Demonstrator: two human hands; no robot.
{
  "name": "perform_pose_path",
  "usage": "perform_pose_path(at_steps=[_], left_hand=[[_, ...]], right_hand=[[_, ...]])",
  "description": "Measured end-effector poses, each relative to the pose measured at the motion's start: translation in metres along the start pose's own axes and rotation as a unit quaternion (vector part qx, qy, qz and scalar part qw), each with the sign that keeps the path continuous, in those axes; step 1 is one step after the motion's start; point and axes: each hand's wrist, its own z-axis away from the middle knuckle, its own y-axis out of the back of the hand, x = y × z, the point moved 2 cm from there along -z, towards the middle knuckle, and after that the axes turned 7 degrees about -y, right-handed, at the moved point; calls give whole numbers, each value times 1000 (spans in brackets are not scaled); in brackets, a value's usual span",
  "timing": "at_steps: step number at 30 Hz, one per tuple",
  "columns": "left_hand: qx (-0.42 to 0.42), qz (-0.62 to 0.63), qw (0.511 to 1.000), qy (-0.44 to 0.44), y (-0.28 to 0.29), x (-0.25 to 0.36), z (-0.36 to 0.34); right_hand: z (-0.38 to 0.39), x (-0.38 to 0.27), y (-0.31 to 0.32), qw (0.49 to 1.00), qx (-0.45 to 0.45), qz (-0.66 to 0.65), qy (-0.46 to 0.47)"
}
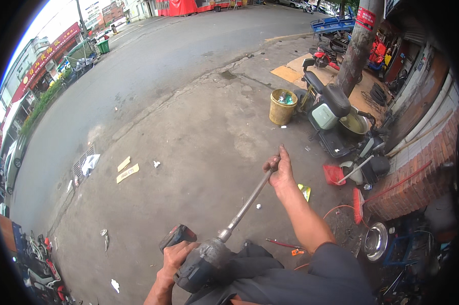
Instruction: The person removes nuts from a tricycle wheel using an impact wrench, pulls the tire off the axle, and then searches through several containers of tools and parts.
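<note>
While left hand (174, 256) grips handle of dark power driver (201, 262) at near centre, long metal extension shaft (247, 203) runs from driver nose up and to far right. Right hand (279, 170) closed around shaft's far tip, arm stretched out. Long axis: near-left to far-right, held above concrete pavement (188, 147). Right hand at far end, left hand at near end. Yellow bucket (283, 107) and parked scooter (336, 119) well apart, farther right.

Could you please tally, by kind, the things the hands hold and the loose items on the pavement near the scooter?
Power tool, in the left hand: 1
Long metal rod, gripped by the right hand: 1
Yellow bucket: 1
Red dustpan: 1
Red broom: 1
Steel bowl: 1
Total: 6
</note>
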Motion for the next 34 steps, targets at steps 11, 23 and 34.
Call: perform_pose_path(at_steps=[11,23,34], left_hand=[[55,211,967,129,-19,-315,-227],[-12,433,875,216,-50,-565,-526],[136,568,769,259,-117,-746,-834]], right_hand=[[-294,-62,-258,943,-274,-187,-27],[-592,-191,-410,939,-240,-247,10],[-888,-285,-596,900,-350,-259,-30]])
